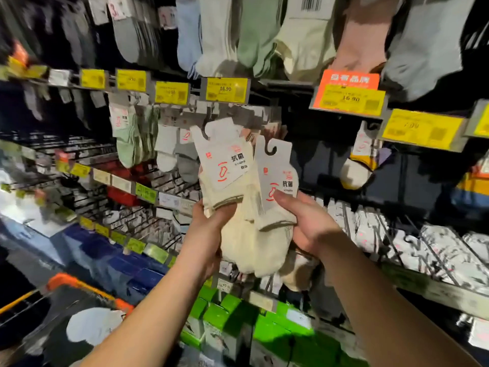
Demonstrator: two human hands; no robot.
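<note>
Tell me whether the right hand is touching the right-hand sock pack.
Touching. The head view shows the right hand gripping the right sock pack, its thumb pressed on the pack's paper card.

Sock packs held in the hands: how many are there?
2. The left pack is gripped by the left hand; the right pack is pinched by the right hand. They overlap, so another may be hidden behind.

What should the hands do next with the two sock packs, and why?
Probably hang the left pack on the rack: the left hand and right hand each grip one cream pack, and its hook is highest, nearest the rack.
</note>
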